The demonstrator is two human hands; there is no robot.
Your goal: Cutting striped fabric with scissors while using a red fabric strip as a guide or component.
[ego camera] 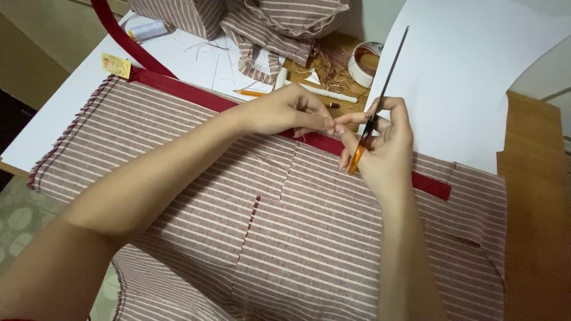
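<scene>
1. Right hand [383,142] is clenched round the scissors [380,98], orange handle in the palm, blades pointing far, out of the way.
2. Left hand [285,110] pinches something tiny at the red band [178,88], fingertips meeting the right's; probably a thread, can't tell.
3. Striped fabric [309,238] lies flat across the table [529,178], paper [464,77] far right.

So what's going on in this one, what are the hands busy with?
A person is working over striped fabric spread on a table. The right hand holds orange-handled scissors, blades pointing up and away. The left hand pinches something very fine, likely a thread, at the red trim band along the fabric's upper edge, fingertips meeting the right hand's. Behind lie white paper, a thread spool, a tape roll and more striped cloth.
</scene>
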